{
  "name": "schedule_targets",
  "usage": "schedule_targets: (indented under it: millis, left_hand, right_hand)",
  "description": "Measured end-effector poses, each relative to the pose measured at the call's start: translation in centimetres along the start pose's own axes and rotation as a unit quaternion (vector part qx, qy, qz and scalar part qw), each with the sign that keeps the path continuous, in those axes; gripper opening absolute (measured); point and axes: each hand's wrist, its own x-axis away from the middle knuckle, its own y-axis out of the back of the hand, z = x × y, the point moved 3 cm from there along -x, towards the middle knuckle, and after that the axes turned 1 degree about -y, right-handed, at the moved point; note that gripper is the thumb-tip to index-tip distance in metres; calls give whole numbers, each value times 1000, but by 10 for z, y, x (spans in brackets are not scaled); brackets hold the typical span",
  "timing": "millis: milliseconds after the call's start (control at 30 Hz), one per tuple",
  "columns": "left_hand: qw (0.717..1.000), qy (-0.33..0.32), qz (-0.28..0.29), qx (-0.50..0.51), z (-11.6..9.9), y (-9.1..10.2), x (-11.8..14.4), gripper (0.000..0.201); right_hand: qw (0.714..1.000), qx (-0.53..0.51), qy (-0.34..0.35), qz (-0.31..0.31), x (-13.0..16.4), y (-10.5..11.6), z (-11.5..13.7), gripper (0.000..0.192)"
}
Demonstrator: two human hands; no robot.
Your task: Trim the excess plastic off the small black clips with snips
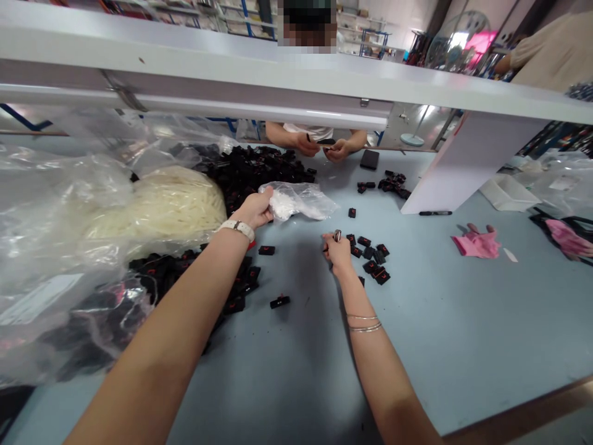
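My left hand (256, 210) pinches the edge of a clear plastic bag (306, 201) with small white pieces in it, just above the table. To the right, my right hand (338, 250) is closed around a slim dark tool with a shiny metal end (337, 235); the fingers hide its kind. Beside that hand lies a loose group of small black parts with red marks (380, 275). One more black part (280, 301) lies alone nearer me, and another black part (266, 250) is close to my left wrist.
A large heap of black parts (259, 167) and a bag of cream-coloured strips (176, 198) fill the left side. A white shelf (231, 62) crosses above the table. Pink gloves (477, 242) and a black pen (435, 213) lie right. Opposite, a person's hands (338, 150) handle small parts.
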Motion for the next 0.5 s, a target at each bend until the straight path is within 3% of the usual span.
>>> schedule_targets:
  millis: [500]
  left_hand:
    - [995,51,-9,85,4,-11,6,18]
  right_hand:
    - [1000,3,-1,-3,1,0,1,11]
